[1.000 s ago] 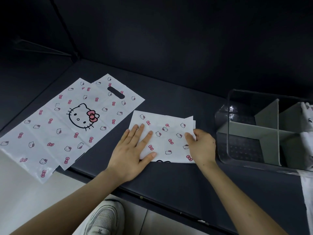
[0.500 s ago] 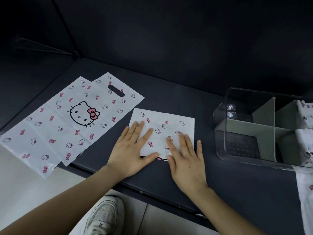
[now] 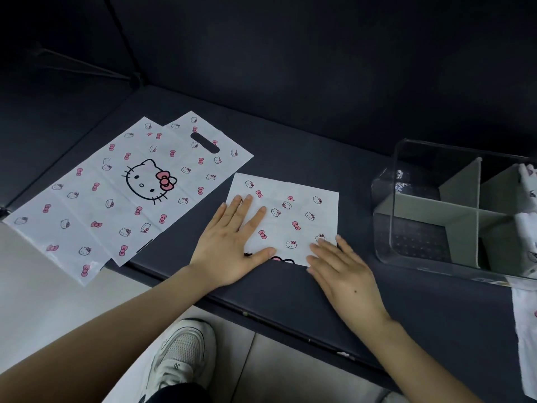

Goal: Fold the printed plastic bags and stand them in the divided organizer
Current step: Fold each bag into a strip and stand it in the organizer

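Item 1, bottom centre: a white shoe [image 3: 180, 356] on pale floor, below the edge of the dark bench [image 3: 290, 292].

Item 2, centre: left hand [image 3: 229, 242], grip spread, with straight fingers lying flat on the left part of the folded bag [image 3: 290, 216].

Item 3, right of centre: right hand [image 3: 343, 269], grip likewise spread and flat. Its fingertips rest on the bag's lower right corner and its palm on the bench. Neither hand pinches anything.

Item 4: the folded bag is a white rectangle with pink bows, lying flat on the bench between the two other groups of task items.

Item 5, left of frame: unfolded bags [image 3: 130, 184], overlapping, with their near ends hanging over the bench edge.

Item 6, right of frame: a clear organizer [image 3: 406, 242] with grey cross dividers. White printed bags [image 3: 527, 187] stand in its compartments at the frame edge.

Item 7, lower right edge: another white bag [image 3: 526, 330], partly out of frame.

Step in hand, as judged: pressing a crease flat.

Next move, as judged: a further fold to narrow the bag to compartment width. The bag should then be pinched firmly along the crease, since thin plastic may spring open, and carried right to the organizer.
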A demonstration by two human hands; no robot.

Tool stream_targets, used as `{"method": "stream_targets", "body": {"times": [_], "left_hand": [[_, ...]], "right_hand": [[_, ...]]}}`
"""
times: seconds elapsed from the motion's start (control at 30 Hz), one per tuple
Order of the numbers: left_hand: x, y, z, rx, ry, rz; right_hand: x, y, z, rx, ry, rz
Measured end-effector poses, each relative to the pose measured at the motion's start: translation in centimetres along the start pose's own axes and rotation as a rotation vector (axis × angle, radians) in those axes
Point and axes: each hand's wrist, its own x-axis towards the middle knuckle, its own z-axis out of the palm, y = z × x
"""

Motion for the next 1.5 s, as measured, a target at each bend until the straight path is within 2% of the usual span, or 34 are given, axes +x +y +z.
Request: {"method": "stream_targets", "body": {"times": [0.1, 0.17, 0.27, 0.33, 0.4, 0.5, 0.63, 0.7, 0.83, 1.03, 1.2, 1.37, 1.5], "left_hand": [[0.0, -0.2, -0.2, -0.042, -0.017, 0.027], [-0.2, -0.6, -0.6, -0.197, 0.016, 0.079], [-1.4, -2.3, -1.5, -0.433, 0.075, 0.196], [-2.8, -3.8, -1.7, -0.373, 0.101, 0.302], [-4.1, -4.5, -1.7, -0.401, 0.109, 0.333], [-4.6, -4.1, -2.2, -0.578, 0.086, 0.239], [-4.2, -3.2, -2.0, -0.609, 0.025, -0.032], [-4.1, -3.0, -1.9, -0.659, 0.020, -0.100], [-3.9, -2.5, -1.7, -0.748, 0.130, -0.220], [-2.1, -0.6, -1.9, -0.734, 0.366, -0.387], [-0.8, -0.3, -0.7, -0.505, 0.476, -0.364], [-0.1, -0.7, -0.5, -0.195, 0.513, -0.228], [0.3, -0.4, -0.6, 0.011, 0.541, -0.261]], "right_hand": [[0.7, 0.6, 0.6, 0.013, -0.032, -0.046], [1.0, 0.9, 0.6, 0.019, -0.010, -0.054], [1.0, 0.4, -0.5, 0.112, -0.004, 0.045], [0.3, -0.3, -1.6, 0.234, -0.042, 0.119], [-0.3, -1.1, -2.7, 0.329, -0.092, 0.191], [-0.4, -1.7, -3.8, 0.424, -0.166, 0.313], [0.5, -1.2, -5.0, 0.780, -0.336, 0.595], [0.9, -0.6, -5.4, 0.908, -0.392, 0.695], [2.4, -0.2, -4.7, 1.081, -0.243, 0.937], [3.5, -0.4, -2.4, 0.547, -0.234, 1.035], [4.2, -0.3, -2.3, 0.463, -0.230, 1.069], [3.7, -1.1, -2.4, 0.383, -0.218, 1.045], [3.4, -1.1, -2.1, 0.377, -0.196, 1.032]]}}
